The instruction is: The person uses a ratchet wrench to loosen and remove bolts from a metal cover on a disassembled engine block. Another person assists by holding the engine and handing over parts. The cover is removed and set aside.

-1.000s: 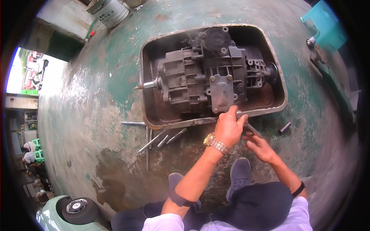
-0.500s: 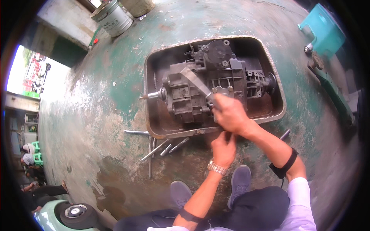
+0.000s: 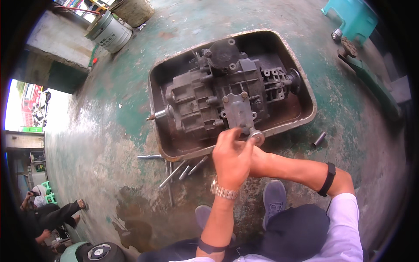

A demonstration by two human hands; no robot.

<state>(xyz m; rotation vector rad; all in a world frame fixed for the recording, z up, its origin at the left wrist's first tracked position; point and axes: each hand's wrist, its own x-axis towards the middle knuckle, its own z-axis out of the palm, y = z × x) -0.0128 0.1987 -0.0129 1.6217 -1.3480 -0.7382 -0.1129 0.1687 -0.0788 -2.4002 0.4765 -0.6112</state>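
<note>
At the near rim of the rusty rectangular metal tray (image 3: pixel 305 94), in the head view, both your hands meet over one small part: a round grey metal disc with a centre hole (image 3: pixel 256 136). It sits just at the tray's near lip, at the foot of the grey bolted cover plate (image 3: pixel 238 112) on the grimy cast-metal gearbox (image 3: pixel 218 96) lying in the tray.

Your left hand (image 3: pixel 231 159), the one with the metal wristwatch (image 3: pixel 224 191), is curled with its fingers folded toward the disc; whether they actually pinch it you cannot tell from here. Your right hand (image 3: pixel 257 157) is mostly hidden behind the left, so its grip cannot be read either.

The gearbox's long axis runs along the tray, its shaft stub pointing to your left. The disc lies on the tray's near side, toward you, nearer your right forearm. Loose steel bolts (image 3: pixel 183 170) lie on the green-stained concrete floor (image 3: pixel 109 131) just outside the tray's near-left corner.
</note>
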